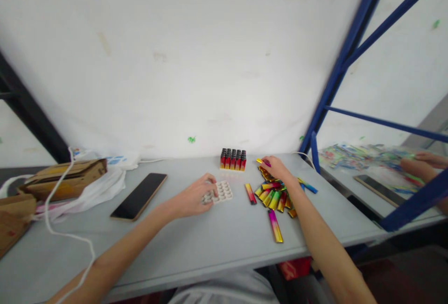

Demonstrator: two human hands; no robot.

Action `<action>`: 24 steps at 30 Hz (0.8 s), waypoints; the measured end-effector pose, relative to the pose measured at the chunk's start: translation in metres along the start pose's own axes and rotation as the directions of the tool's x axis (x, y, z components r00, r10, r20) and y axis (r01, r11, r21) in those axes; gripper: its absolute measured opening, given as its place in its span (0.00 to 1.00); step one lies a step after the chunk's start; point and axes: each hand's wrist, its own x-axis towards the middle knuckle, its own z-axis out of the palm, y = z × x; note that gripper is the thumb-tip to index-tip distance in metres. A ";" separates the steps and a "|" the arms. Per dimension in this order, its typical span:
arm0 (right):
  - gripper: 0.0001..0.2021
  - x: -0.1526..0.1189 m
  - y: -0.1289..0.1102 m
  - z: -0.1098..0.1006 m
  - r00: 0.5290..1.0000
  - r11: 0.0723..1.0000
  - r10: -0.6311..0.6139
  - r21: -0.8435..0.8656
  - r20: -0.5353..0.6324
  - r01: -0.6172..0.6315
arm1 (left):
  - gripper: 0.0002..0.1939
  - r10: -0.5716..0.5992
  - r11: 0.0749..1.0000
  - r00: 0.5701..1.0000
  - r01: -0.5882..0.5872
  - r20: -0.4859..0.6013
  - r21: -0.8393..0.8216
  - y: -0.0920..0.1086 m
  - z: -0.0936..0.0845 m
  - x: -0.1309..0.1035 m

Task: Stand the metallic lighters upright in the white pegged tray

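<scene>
My left hand [198, 195] lies over the left side of a small white tray [226, 191] with rows of round holes, its fingers bent onto it. Part of the tray is hidden under the fingers. At the far edge of a pile of shiny metallic slim tubes [273, 197], my right hand [276, 167] pinches a purple and gold tube [265, 162]. Between tray and pile lies a red and yellow tube [250, 194] with a dark end. A purple and yellow tube [276, 226] rests nearer the table's front edge.
Behind the tray, a block of upright red-yellow tubes with black tops [233, 159] stands near the wall. A phone [140, 196] lies to the left, beside cardboard boxes [66, 178] and a white cable [52, 229]. Blue frame bars [336, 84] rise right; another person's hands [422, 166] are beyond.
</scene>
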 end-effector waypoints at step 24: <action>0.24 -0.016 -0.094 -0.027 0.974 0.652 0.171 0.758 -0.151 0.003 | 0.19 -0.400 0.888 0.841 0.455 -0.366 0.074 -0.043 -0.005 0.005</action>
